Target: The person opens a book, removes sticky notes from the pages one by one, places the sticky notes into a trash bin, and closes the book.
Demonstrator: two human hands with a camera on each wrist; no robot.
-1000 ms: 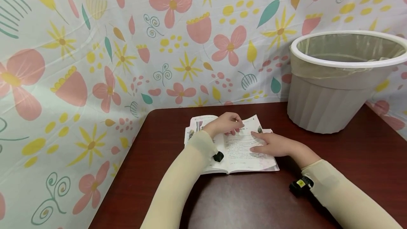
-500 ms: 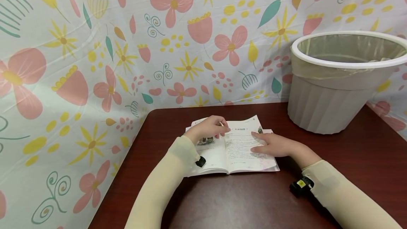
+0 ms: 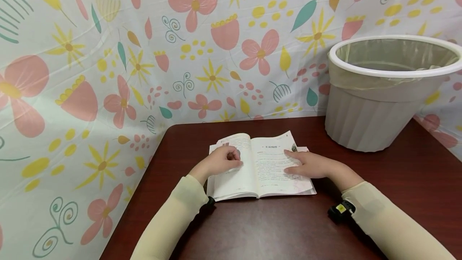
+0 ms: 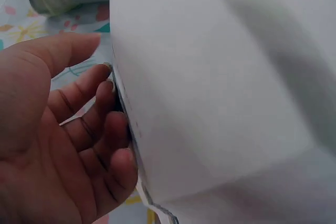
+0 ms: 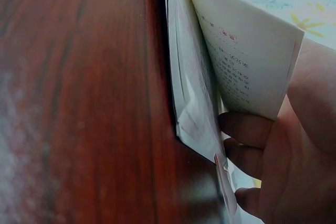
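An open book (image 3: 236, 181) lies on the dark red-brown table, with printed text on its right page. My left hand (image 3: 218, 161) is over the left page, its fingers loosely bent. In the left wrist view, the left fingertips (image 4: 122, 124) are right at the edge of a white page (image 4: 199, 87), thumb apart from them. My right hand (image 3: 312, 164) holds the book's right side, with two digits on top of the page. In the right wrist view, other right fingers (image 5: 244, 129) reach beneath a raised leaf (image 5: 252, 45).
A grey bin (image 3: 361, 111) with a white rim and a clear liner stands at the table's back right. A flower-patterned cloth (image 3: 202, 71) hangs behind and along the left of the table (image 3: 252, 228). Black wrist devices (image 3: 341, 210) sit at both cuffs.
My left hand has moved left and slightly down, from the book's middle to its left page, uncovering the centre fold and the right page's heading. My right hand stays in place.
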